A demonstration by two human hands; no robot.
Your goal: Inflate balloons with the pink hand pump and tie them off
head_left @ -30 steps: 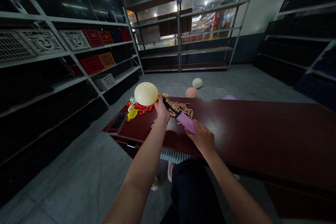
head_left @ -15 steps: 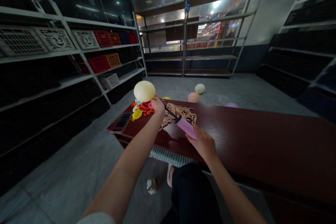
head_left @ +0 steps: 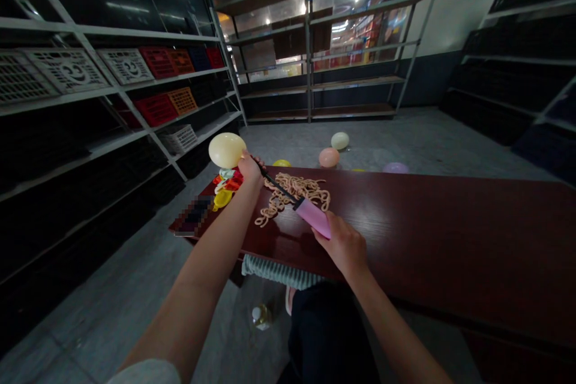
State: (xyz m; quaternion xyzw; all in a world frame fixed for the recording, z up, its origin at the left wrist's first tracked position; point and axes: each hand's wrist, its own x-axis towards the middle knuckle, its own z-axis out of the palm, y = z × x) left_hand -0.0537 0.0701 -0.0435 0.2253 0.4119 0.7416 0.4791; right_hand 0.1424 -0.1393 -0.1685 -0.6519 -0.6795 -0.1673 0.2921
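Note:
My left hand [head_left: 251, 169] is closed around the neck of a pale yellow, inflated balloon [head_left: 227, 150], where it meets the front end of a hand pump. My right hand [head_left: 345, 246] grips the pump's pink barrel [head_left: 314, 218], and a black shaft [head_left: 279, 188] runs between the two hands. Under the shaft lies a tangled heap of beige, string-like strands [head_left: 300, 187] on the dark red table [head_left: 405, 222]. Left of it is a pile of deflated balloons, with a yellow one [head_left: 222, 199] at the front. My left fingers hide the joint between balloon and pump.
A pixelated flat object [head_left: 194, 216] lies at the table's left corner. Beyond the table, a peach balloon [head_left: 329, 157], a pale one [head_left: 340, 141] and others rest on the floor. A capped bottle [head_left: 261, 316] stands below. Shelves with crates [head_left: 155, 109] line the left.
The view has shifted, so the scene sits differently in the picture. More of the black shaft shows between my hands, which are farther apart. Both keep their holds.

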